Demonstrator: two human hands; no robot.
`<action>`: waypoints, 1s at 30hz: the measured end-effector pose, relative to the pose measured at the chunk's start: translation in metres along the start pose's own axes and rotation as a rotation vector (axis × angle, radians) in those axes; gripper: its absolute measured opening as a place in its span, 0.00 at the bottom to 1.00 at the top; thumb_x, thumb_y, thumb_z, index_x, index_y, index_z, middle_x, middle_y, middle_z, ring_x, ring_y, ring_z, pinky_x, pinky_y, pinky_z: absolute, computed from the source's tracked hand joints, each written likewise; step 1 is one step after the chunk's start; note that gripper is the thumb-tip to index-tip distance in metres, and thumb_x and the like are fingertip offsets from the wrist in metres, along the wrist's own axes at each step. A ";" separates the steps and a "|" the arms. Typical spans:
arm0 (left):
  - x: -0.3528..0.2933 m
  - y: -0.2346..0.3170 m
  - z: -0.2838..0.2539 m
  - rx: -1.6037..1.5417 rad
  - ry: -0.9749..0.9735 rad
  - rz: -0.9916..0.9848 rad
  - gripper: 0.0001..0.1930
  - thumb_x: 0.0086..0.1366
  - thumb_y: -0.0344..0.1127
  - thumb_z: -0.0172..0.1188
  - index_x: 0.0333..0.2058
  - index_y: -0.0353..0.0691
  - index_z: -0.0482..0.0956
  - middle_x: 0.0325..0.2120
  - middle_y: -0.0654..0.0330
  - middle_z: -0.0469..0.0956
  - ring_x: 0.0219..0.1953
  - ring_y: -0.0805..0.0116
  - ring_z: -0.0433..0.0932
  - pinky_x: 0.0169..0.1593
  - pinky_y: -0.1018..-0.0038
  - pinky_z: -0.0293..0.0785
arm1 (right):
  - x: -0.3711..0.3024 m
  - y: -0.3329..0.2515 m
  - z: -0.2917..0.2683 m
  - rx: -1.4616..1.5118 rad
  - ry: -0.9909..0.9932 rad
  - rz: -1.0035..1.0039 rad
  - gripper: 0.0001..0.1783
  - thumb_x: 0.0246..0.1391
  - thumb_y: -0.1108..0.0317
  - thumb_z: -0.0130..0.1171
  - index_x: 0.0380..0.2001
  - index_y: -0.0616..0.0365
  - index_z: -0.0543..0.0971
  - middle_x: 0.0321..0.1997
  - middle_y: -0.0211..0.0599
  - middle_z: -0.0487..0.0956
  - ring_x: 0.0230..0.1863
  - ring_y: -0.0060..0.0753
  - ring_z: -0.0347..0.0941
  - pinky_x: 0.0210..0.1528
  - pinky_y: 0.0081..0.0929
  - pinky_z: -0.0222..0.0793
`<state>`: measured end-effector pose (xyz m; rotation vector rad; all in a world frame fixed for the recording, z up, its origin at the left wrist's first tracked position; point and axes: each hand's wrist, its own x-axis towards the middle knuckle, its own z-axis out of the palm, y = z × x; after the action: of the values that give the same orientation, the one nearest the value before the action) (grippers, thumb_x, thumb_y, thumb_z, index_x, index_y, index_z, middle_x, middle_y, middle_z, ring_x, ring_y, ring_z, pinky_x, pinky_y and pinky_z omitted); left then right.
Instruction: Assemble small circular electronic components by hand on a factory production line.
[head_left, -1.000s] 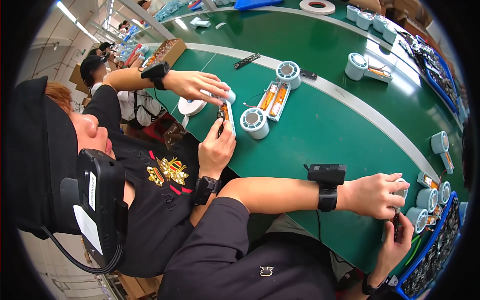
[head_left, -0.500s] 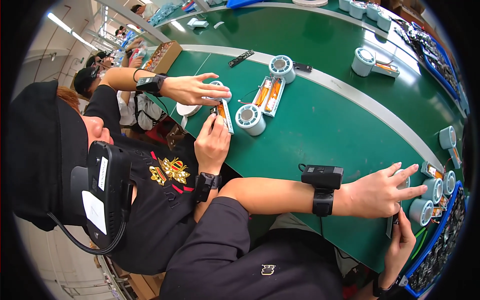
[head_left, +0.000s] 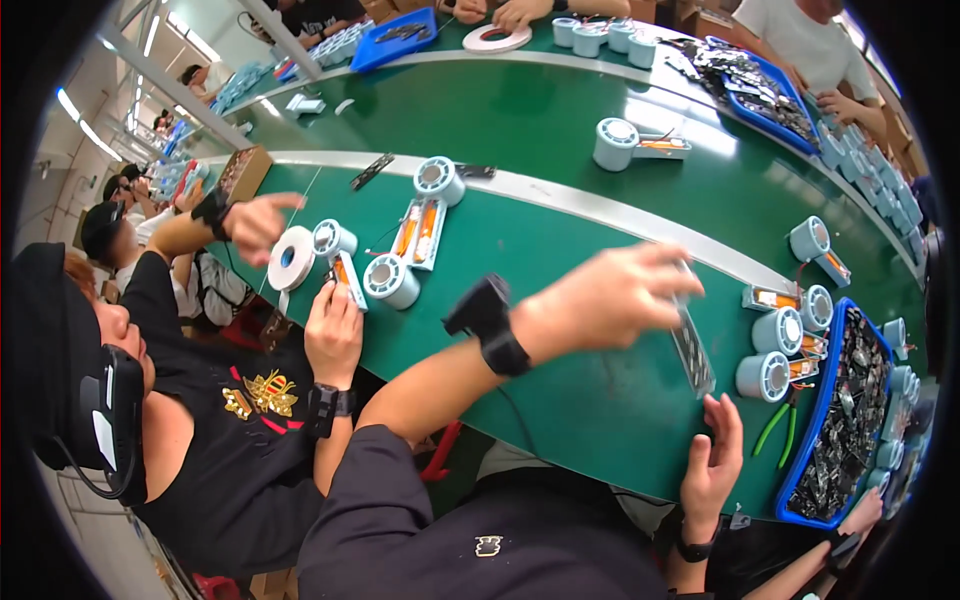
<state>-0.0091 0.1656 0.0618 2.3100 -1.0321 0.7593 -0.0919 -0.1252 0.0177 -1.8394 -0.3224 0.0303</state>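
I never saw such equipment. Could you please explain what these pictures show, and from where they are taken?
There is no machine: these are a person's two bare hands. Every picture comes from a fisheye camera worn on that person's head, so straight edges look bent. The left hand appears to hold a grey strip, though both are blurred. The right hand is open near its lower end; contact is unclear. On the green table lie round light-blue units, a green-handled tool and a blue tray of dark parts. At the left, a co-worker handles another unit.

Bright; worktop (head_left: 480,115) glare; left hand (head_left: 610,300) blurred, detail perhaps lost.
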 end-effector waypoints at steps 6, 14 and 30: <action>0.037 -0.090 -0.049 0.439 0.537 -0.386 0.03 0.53 0.26 0.69 0.24 0.43 0.85 0.45 0.53 0.84 0.50 0.49 0.81 0.55 0.60 0.77 | 0.003 0.005 -0.005 -0.061 0.035 -0.042 0.17 0.63 0.74 0.58 0.54 0.69 0.77 0.54 0.46 0.82 0.54 0.40 0.78 0.59 0.33 0.71; 0.012 -0.190 -0.019 0.727 0.039 -0.931 0.09 0.59 0.32 0.60 0.32 0.43 0.89 0.42 0.51 0.82 0.49 0.45 0.79 0.55 0.53 0.77 | -0.001 0.012 -0.003 -0.102 -0.075 -0.174 0.14 0.60 0.79 0.55 0.49 0.69 0.77 0.48 0.46 0.81 0.50 0.39 0.78 0.56 0.32 0.72; 0.058 -0.128 -0.012 0.147 -0.271 -0.695 0.32 0.58 0.44 0.65 0.59 0.35 0.75 0.58 0.43 0.76 0.60 0.49 0.76 0.63 0.62 0.73 | 0.005 -0.059 -0.067 -0.370 0.066 -0.287 0.12 0.51 0.80 0.60 0.41 0.64 0.80 0.44 0.46 0.82 0.48 0.48 0.78 0.56 0.38 0.73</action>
<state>0.1195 0.2190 0.0823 2.6914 -0.2139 0.2496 -0.0870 -0.1720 0.0934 -2.1350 -0.5723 -0.3055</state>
